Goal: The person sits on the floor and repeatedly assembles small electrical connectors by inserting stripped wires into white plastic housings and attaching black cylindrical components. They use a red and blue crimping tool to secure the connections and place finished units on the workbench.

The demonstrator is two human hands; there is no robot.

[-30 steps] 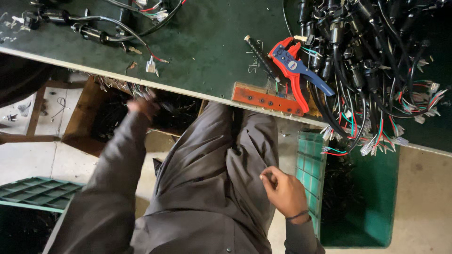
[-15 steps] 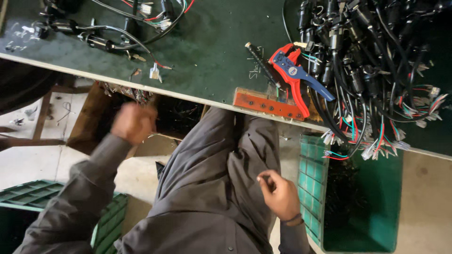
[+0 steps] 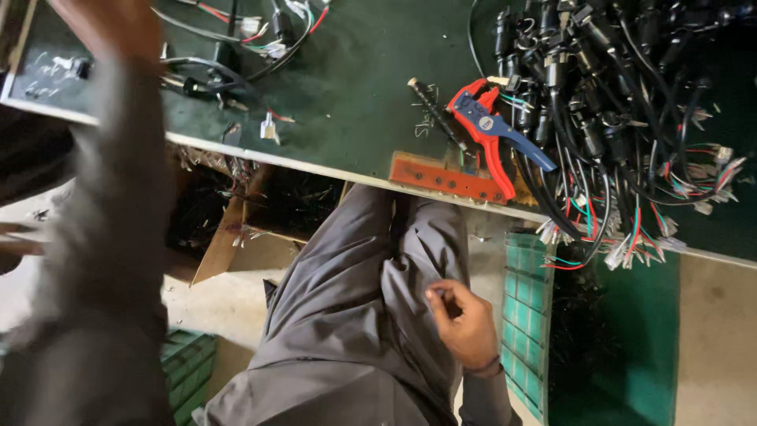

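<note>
My left hand (image 3: 102, 24) is a blur at the top left, raised over the green table (image 3: 355, 71) near loose wires with white connectors (image 3: 264, 43); its fingers cannot be made out. My right hand (image 3: 464, 317) rests on my grey-trousered lap (image 3: 347, 315) below the table edge, fingers curled in with thumb against forefinger. Whether it pinches something small is unclear. Red and blue wire-stripping pliers (image 3: 493, 130) lie on the table above it, beside an orange-red strip (image 3: 445, 177) at the edge.
A big tangle of black cables with coloured wire ends (image 3: 623, 134) covers the table's right side and hangs over its edge. A green crate (image 3: 527, 315) stands at my right knee. An open cardboard box of scraps (image 3: 236, 229) sits under the table; another green crate (image 3: 188, 367) is lower left.
My left arm has swung up from below the table edge to above the table's top left. The right hand has stayed on my lap. The camera view has moved closer.
</note>
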